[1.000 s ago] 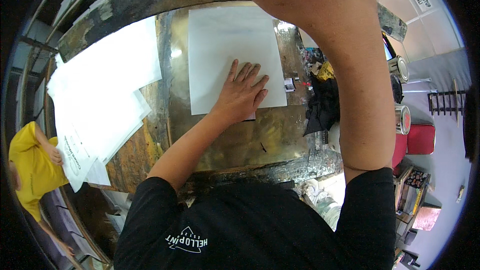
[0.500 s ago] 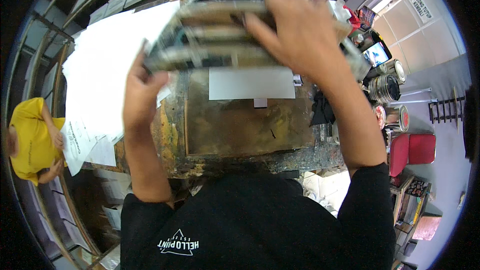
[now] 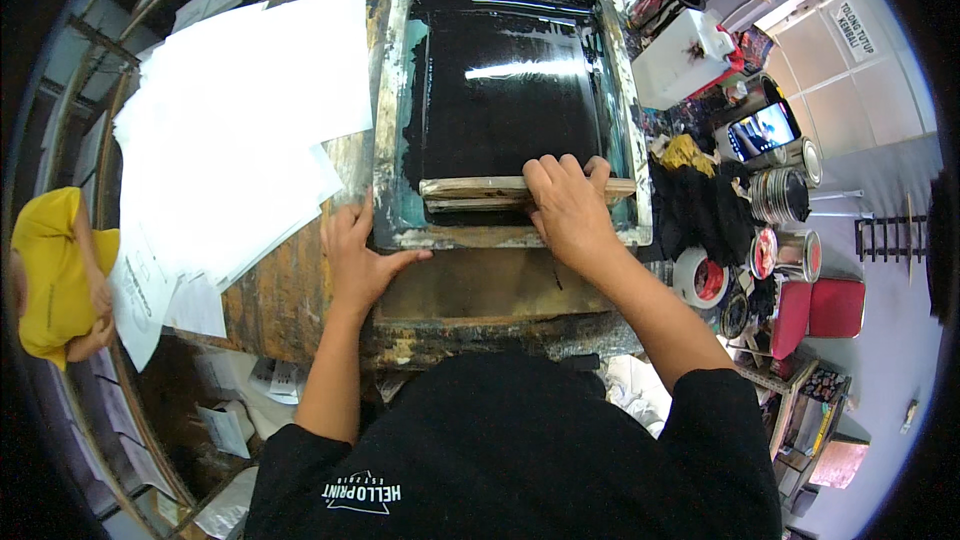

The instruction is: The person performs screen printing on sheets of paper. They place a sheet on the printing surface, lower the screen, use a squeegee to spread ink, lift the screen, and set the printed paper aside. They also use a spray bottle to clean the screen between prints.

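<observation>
We see a paint-stained workbench (image 3: pixel 285 295) filling most of the middle of the frame. On its left side we have a large, uneven pile of white paper (image 3: pixel 230 130), and at the upper centre a framed screen (image 3: pixel 440 239) lies over the bench, its mesh mostly covered in glossy black. At the far left edge we notice a person in yellow (image 3: pixel 50 270). The wooden squeegee (image 3: pixel 475 186) sits crosswise inside the screen, near its lower bar. We find the right hand (image 3: pixel 572 210) right of centre, grasping that squeegee, fingers bent over its top. The left hand (image 3: pixel 358 262), left of centre, is spread and holds nothing, its fingers and thumb around the screen's lower-left corner. At the upper right we spot a white jug (image 3: pixel 680 60), then a lit phone (image 3: pixel 760 130) and a crumpled yellow cloth (image 3: pixel 688 154).
</observation>
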A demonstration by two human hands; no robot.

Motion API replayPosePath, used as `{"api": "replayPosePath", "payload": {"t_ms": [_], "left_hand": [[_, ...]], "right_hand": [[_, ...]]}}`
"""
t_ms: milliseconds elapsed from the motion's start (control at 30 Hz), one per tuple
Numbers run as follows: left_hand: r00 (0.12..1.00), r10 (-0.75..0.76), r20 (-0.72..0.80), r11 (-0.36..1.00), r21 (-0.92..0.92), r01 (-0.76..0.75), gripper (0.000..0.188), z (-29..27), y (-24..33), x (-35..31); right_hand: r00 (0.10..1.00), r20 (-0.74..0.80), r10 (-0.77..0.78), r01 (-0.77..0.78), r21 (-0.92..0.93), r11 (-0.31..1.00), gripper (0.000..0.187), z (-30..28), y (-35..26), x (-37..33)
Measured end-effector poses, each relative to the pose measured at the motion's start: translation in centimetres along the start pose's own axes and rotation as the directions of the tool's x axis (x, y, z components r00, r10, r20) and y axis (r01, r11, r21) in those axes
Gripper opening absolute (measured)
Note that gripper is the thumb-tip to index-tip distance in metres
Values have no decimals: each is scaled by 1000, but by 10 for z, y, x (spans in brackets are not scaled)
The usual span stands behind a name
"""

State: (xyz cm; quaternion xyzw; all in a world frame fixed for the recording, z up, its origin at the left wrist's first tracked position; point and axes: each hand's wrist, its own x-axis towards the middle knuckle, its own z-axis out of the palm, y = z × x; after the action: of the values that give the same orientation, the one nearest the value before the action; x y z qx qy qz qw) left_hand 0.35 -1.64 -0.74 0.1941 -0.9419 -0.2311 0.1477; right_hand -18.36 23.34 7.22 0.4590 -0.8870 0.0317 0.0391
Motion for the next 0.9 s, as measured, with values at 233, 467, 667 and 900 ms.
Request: {"api": "replayPosePath", "payload": {"t_ms": [233, 467, 667, 900], "left_hand": [[1000, -19, -6, 1000, -18, 18, 119, -5, 3, 0], [1000, 29, -10, 999, -38, -30, 122, -5, -1, 3], [997, 14, -74, 992, -125, -23, 125, -9, 6, -1], [973, -115, -200, 890, -457, 11, 126, 20, 3, -18]], "right_hand": [[981, -192, -2, -8, -49, 999, 25, 24, 40, 93], [962, -271, -24, -18, -151, 988, 47, 51, 119, 218], [999, -40, -28, 24, -88, 996, 46, 33, 160, 283], [941, -337, -37, -33, -201, 979, 41, 54, 157, 292]]}}
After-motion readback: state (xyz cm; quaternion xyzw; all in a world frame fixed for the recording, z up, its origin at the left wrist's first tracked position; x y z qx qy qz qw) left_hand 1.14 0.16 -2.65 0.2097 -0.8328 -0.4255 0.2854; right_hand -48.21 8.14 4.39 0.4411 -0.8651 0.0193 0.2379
